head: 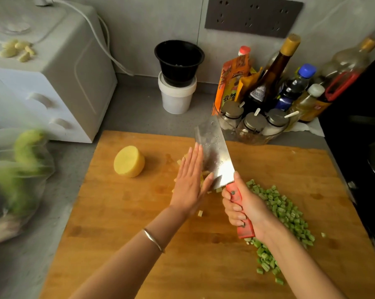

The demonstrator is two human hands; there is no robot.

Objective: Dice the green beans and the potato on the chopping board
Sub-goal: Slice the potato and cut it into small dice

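Two hands work over the chopping board (139, 234). The right hand (242, 210) is wrapped round the red handle of a cleaver (214, 156), with the blade pointing away and tilted. The left hand (190, 180) is flat, fingers straight and together, palm toward the blade's left face. A small heap of potato dice (206, 174) lies between palm and blade, with stray cubes near the wrist. A thin metal bangle (154, 239) sits on the left forearm. The uncut potato half (129, 161) lies left of that hand, apart, cut face showing. Diced green beans (283, 208) lie in a band on the board's right side, partly under the right forearm. Behind, on the worktop (134, 113), an orange pouch (231, 83) carries Chinese characters, not fully legible.
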